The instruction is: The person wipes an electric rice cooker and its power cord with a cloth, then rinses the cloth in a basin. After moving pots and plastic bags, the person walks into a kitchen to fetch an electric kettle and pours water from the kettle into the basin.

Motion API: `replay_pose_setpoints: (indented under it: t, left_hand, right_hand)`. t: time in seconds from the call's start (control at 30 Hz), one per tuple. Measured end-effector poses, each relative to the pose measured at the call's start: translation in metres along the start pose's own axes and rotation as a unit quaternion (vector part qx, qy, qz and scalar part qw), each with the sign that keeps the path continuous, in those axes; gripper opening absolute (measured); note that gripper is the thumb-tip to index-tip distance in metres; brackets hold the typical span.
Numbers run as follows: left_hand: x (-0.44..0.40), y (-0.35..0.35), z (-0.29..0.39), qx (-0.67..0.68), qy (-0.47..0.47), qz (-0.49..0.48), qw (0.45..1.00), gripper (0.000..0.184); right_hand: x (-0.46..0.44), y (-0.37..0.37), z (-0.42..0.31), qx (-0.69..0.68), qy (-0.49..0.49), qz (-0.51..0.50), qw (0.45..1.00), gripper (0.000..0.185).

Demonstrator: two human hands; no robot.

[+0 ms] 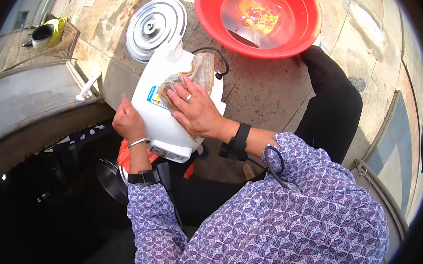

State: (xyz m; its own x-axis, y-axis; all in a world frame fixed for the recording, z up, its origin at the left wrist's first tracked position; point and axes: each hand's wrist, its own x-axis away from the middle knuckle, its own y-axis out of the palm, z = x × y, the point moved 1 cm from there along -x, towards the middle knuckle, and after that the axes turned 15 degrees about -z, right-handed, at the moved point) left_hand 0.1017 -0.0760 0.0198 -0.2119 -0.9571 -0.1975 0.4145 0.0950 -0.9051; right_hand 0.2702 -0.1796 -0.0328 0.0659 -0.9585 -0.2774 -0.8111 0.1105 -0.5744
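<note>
A white plastic kitchen appliance [141, 96] with a rounded body and a blue-edged label [159, 98] lies tilted over my lap. My left hand [129, 121] is closed at its left edge, thumb up; the fingertips are hidden behind the body. On the upper face, my right hand [197, 108] presses a grey-brown cloth [203, 68] with orange edging against the surface, fingers slightly bent over it. Part of the cloth sticks out beyond the fingers. A black cord [224, 60] loops out by the appliance's upper right side.
Ahead stands a red basin [206, 23] with water and a dark object in it. A round metal lid [150, 29] lies on the paving to its left. A white plastic piece [88, 86] rests on the left ledge. A metal pot [111, 180] sits low in shadow.
</note>
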Motion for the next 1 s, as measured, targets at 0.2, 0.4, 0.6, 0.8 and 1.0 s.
replay_pose_setpoints:
  t: [0.2,0.4,0.6,0.8,1.0]
  left_hand:
    - [0.002,0.001,0.006,0.0,-0.033,-0.036,0.999,0.047]
    - [0.006,0.003,0.017,-0.014,-0.052,-0.047,0.997,0.05]
    - [0.02,0.007,0.052,-0.001,-0.107,-0.056,0.993,0.051]
    - [0.023,0.006,0.044,0.094,-0.093,-0.073,0.989,0.045]
    - [0.033,-0.004,0.026,0.095,-0.107,-0.048,0.989,0.045]
  right_hand:
    - [-0.015,-0.003,0.038,-0.015,0.087,-0.008,0.996,0.045]
    - [-0.017,0.003,0.057,-0.085,0.148,-0.007,0.985,0.041]
    - [-0.024,-0.002,0.045,-0.064,0.101,0.015,0.993,0.035]
    - [0.01,-0.002,-0.023,0.034,-0.095,-0.052,0.994,0.043]
    - [0.014,-0.018,0.059,-0.071,0.186,-0.047,0.979,0.041]
